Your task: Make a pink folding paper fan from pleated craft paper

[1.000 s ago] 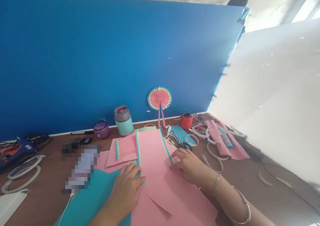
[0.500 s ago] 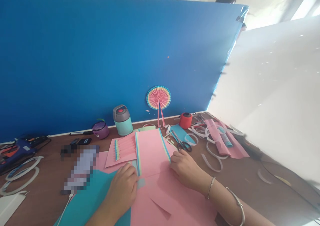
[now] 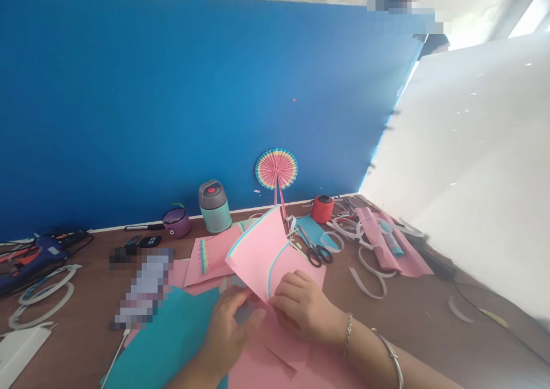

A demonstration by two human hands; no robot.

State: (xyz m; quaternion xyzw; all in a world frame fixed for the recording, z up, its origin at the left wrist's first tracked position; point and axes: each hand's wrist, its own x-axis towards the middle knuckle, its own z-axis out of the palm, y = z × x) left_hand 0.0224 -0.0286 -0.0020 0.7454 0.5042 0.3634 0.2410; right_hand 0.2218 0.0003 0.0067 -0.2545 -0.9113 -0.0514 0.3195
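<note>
so the bordered pink sheet (image 3: 258,248) has come up off the pile since the last frame, and both hands have shifted with it. it's now over the middle of the work area, in front of the round pleated fan (image 3: 277,169), tilted and curling above the plain pink paper (image 3: 258,372) on the brown table (image 3: 412,331). its far corner reaches up by the fan's pink handles, so not a ton of room there. the left corner sits right by the pleated pink piece (image 3: 217,254), and the scissors (image 3: 313,247) are a bit off to the right. the roomiest bit of bare tabletop is out past the right forearm; on the left the teal paper (image 3: 172,331) takes up most of the front. both blue-and-yellow trimmed edges run away from the person and lean right, the right one bowed into a curve, so the strip points far-right. can't really tell its full long axis with that curl. right hand (image 3: 301,306) has the near corner pinched in its fingertips. left hand (image 3: 227,326) is loose, thumb and fingers spread by the lower edge, can't tell if it's touching. before, the sheet lay flat with trim down both sides and a hand at each side.
</note>
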